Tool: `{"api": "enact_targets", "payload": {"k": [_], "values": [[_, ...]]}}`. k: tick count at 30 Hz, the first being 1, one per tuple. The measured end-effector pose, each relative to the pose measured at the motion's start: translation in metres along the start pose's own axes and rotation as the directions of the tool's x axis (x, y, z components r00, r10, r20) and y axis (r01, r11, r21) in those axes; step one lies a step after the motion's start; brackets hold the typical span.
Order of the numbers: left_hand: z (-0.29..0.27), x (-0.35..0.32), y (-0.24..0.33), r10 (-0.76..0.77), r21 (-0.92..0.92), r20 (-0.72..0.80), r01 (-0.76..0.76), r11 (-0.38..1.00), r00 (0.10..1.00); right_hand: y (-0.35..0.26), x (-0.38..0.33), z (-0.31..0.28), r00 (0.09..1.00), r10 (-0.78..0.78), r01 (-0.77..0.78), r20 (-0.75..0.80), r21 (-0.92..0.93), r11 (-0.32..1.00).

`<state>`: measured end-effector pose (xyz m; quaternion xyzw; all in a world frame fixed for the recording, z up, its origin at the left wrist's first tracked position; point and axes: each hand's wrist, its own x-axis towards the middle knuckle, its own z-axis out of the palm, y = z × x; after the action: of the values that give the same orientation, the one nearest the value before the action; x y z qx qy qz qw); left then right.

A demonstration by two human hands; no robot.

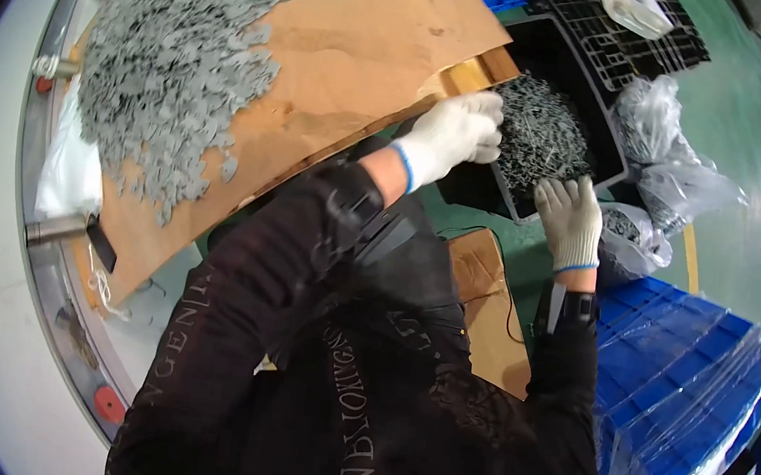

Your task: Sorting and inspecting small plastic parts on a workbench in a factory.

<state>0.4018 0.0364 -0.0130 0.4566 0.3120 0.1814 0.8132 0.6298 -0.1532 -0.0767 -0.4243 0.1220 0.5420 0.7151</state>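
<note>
A black bin filled with small grey thin parts stands beyond my hands. My left hand, in a white knit glove with a blue cuff, is at the bin's left side, close to the board's edge. Its fingers are curled together, and whatever they hold is hidden. At the bin's near rim is my right hand, gloved the same way. Its fingers are stretched out and slightly apart over the rim and the parts, with nothing visible in them.
On the left, a wooden board bears a wide heap of flat grey pieces. Filled clear plastic bags lie right of the bin. Blue crates under film stand at the right. A cardboard piece lies below.
</note>
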Motion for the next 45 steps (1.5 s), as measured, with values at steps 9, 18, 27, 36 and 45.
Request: {"api": "enact_targets", "payload": {"k": [9,18,27,36,45], "values": [[-0.161,-0.258,0.021,0.868,0.986,-0.063,0.165,-0.023,0.493,0.091,-0.032,0.052,0.975,-0.192,0.22,0.113,-0.643,0.734],[-0.277,-0.292,0.017,0.692,0.788,-0.513,0.598,0.146,0.508,0.211,-0.057,0.263,0.173,0.163,0.969,0.971,-0.138,-0.206],[-0.277,-0.239,0.046,0.757,0.833,-0.449,0.53,0.161,0.475,0.305,-0.004,0.354,0.264,0.167,0.756,0.95,-0.096,-0.648],[-0.323,-0.218,0.09,0.787,0.8,-0.475,0.566,0.2,0.394,0.312,0.022,0.42,0.223,0.235,0.927,0.946,-0.131,-0.352],[-0.346,-0.211,0.152,0.605,0.778,-0.558,0.611,0.144,0.568,0.355,0.007,0.506,0.373,0.329,0.8,0.868,-0.121,-0.588]]}}
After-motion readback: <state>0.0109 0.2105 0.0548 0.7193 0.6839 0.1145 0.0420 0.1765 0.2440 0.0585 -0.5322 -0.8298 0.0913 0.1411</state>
